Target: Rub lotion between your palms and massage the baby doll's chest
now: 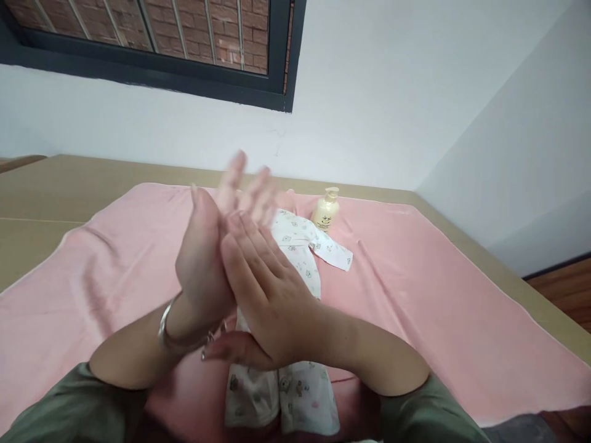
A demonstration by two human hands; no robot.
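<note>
My left hand [201, 264] is raised with its palm turned up, its fingers stretched out and smeared by motion. A silver bangle [165, 323] circles that wrist. Pressed flat across the left palm lies my right hand [281, 314], fingers straight and thumb apart. Neither hand visibly holds anything. Beneath them is a white baby outfit [300, 252] with small printed figures, its sleeve spread to the right and its two legs toward me. My hands cover its middle. Something rounded and pinkish [286, 200] shows at its neck end, mostly hidden. A cream pump bottle [325, 212] stands beside the sleeve.
A pink blanket [415, 295] with some creases covers much of the tan tabletop [106, 172]. Behind it rise a white wall [369, 111] and a dark-framed window [184, 77] with bars. Brown wood [563, 289] shows at the right edge.
</note>
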